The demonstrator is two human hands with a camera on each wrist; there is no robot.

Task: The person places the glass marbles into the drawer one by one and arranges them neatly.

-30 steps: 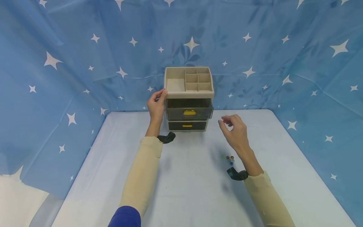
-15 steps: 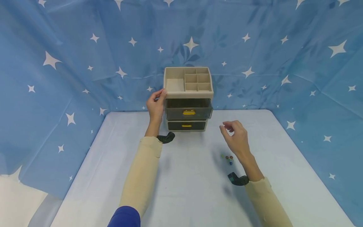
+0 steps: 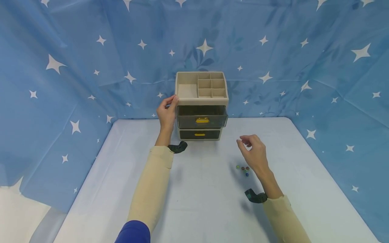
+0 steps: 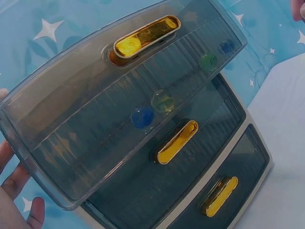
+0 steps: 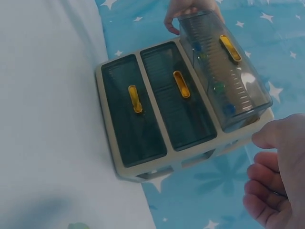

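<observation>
From far off, my left grip (image 3: 166,114) touches the top left corner of the box (image 3: 202,101); I can't tell if it pinches. The box sits at the back of the bench (image 3: 200,189), its top drawer (image 3: 189,122) pulled out, with blue and green marbles (image 4: 143,118) inside. My right grip (image 3: 255,152) hangs near loose marbles (image 3: 247,168), bent softly, a small gap by its thumb.

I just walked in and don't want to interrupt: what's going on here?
A person's left grip holds the upper left corner of a beige plastic cabinet with three drawers. Its smoky transparent top drawer stands pulled out, with small round blue and greenish marbles inside; the two lower drawers are closed. The right grip, loosely curled, seems to hold nothing and hovers above the white table, near a few more small coloured marbles lying there.
</observation>
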